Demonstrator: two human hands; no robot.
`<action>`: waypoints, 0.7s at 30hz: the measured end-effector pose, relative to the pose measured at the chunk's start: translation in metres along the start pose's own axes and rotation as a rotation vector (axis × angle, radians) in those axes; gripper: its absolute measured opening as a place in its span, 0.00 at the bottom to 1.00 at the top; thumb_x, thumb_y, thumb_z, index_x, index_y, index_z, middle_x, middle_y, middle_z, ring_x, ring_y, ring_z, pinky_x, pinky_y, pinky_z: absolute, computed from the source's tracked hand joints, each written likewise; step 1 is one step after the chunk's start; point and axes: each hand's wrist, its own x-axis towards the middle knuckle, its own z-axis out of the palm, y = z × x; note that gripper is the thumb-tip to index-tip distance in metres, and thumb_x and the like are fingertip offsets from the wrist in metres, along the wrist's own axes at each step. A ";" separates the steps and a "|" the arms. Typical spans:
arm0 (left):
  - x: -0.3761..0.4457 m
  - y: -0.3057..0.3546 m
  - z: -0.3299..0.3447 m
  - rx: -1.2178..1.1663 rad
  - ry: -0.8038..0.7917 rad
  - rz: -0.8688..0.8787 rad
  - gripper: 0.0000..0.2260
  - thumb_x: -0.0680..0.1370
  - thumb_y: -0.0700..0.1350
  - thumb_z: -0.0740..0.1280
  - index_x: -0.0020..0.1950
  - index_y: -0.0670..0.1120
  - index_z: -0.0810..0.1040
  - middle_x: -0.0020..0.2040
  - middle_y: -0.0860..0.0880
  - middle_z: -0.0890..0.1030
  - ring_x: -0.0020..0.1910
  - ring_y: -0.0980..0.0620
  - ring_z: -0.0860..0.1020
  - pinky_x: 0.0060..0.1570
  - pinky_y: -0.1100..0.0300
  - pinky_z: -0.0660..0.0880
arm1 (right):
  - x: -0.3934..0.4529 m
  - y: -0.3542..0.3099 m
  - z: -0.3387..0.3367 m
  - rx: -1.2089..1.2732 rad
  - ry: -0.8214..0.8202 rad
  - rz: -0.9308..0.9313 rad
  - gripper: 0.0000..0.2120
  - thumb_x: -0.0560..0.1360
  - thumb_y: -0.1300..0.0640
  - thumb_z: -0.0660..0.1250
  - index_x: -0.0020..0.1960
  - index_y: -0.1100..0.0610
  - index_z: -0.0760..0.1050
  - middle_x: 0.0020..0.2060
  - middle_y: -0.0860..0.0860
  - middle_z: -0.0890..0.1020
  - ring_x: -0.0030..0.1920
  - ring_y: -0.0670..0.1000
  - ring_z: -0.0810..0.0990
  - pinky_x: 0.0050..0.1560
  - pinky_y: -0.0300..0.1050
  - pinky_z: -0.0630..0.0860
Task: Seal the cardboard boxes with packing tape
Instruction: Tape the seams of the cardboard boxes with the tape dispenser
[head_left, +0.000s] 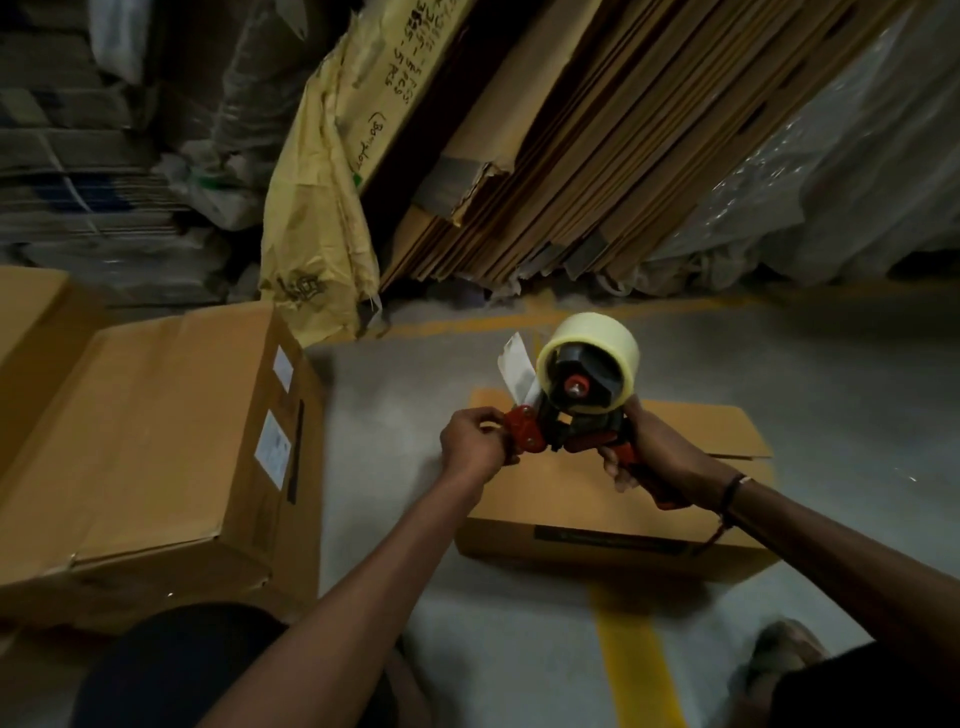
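1. Head view. Left hand (475, 441): fingers curled in, pinching at the red front end of the tape gun (566, 431). Whether they hold the tape end itself or the metal, I cannot tell.
2. Right hand (652, 452): fingers wrapped round the gun's handle, gripping it. A band sits on that wrist.
3. Tape roll (589, 358) rides on top of the gun, pale and nearly full. A loose white strip (517, 374) sticks up just left of the roll.
4. Small box (613, 499) lies on the floor directly under and beyond both hands, long axis running left to right. Its top flap seam shows at the right, apparently untaped.
5. Judgement: the gun's front points left, so the left hand is nearer the box's left end; a pull along the seam would likely start there.
6. Big box (156, 441) stands well apart, to the left.
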 end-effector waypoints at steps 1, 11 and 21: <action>0.003 -0.002 -0.001 0.035 0.033 0.046 0.08 0.79 0.32 0.71 0.46 0.45 0.81 0.44 0.49 0.81 0.38 0.47 0.84 0.41 0.51 0.85 | 0.005 0.002 0.003 -0.052 0.007 -0.033 0.43 0.79 0.26 0.38 0.41 0.59 0.76 0.33 0.56 0.78 0.33 0.55 0.76 0.35 0.48 0.72; 0.087 -0.052 -0.073 0.107 0.310 0.027 0.02 0.77 0.38 0.76 0.45 0.40 0.86 0.36 0.46 0.84 0.25 0.62 0.79 0.28 0.68 0.76 | 0.071 -0.002 -0.007 -0.355 0.009 -0.075 0.46 0.80 0.27 0.34 0.36 0.61 0.75 0.26 0.55 0.76 0.25 0.50 0.69 0.29 0.40 0.67; 0.142 -0.092 -0.074 0.258 0.252 0.185 0.03 0.76 0.42 0.77 0.45 0.43 0.87 0.34 0.50 0.84 0.33 0.55 0.84 0.42 0.58 0.83 | 0.135 0.070 -0.006 -0.647 0.202 -0.079 0.45 0.83 0.32 0.36 0.32 0.59 0.78 0.26 0.54 0.82 0.24 0.48 0.77 0.34 0.46 0.74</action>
